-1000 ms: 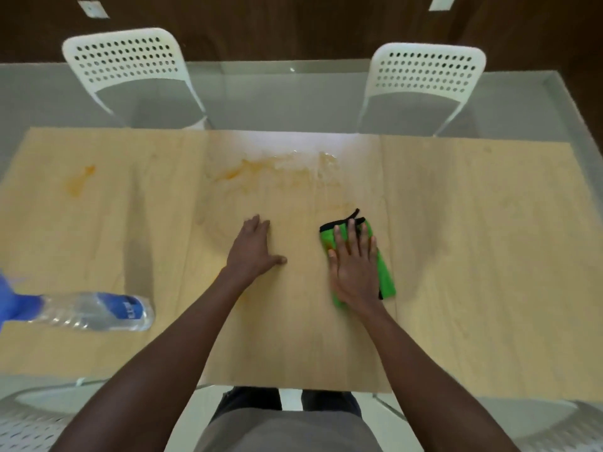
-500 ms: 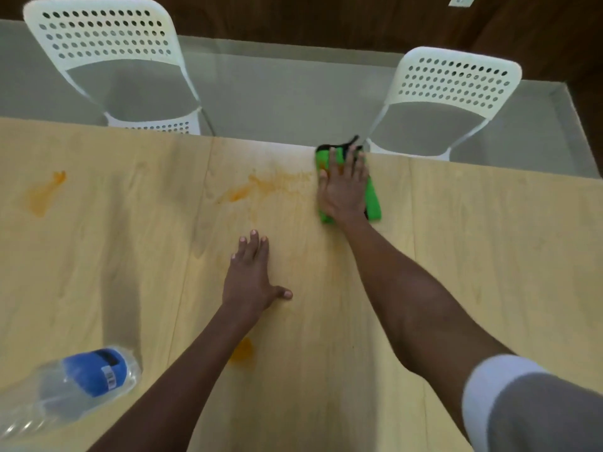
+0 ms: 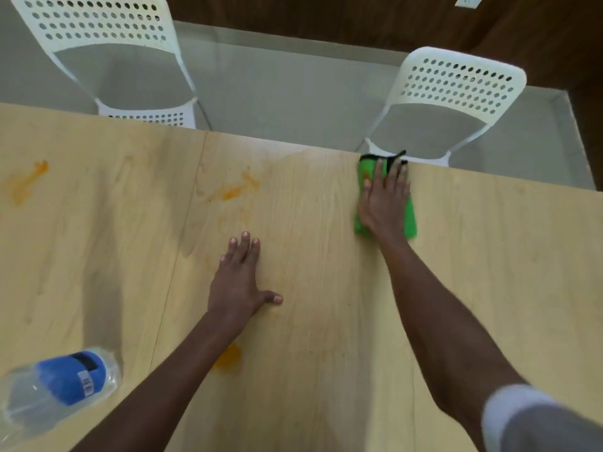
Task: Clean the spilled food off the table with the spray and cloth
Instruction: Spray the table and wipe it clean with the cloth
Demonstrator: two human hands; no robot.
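The wooden table [image 3: 489, 256] carries orange smears [image 3: 239, 190] just beyond the left hand [image 3: 239, 285], fingers together, flat. The right hand [image 3: 385, 203] presses straight fingers on the green cloth [image 3: 409, 220] at the far edge. The spray bottle [image 3: 62, 383] lies well left of both.

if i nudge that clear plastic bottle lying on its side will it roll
Probably: the clear plastic spray bottle with the blue label lies on its side on the smooth wooden table, its round body free. It looks nearly empty, so likely light and easily pushed.

The person is wearing a short grey sleeve with a white cuff band [image 3: 522, 415] on the right arm; both forearms are showing bare.
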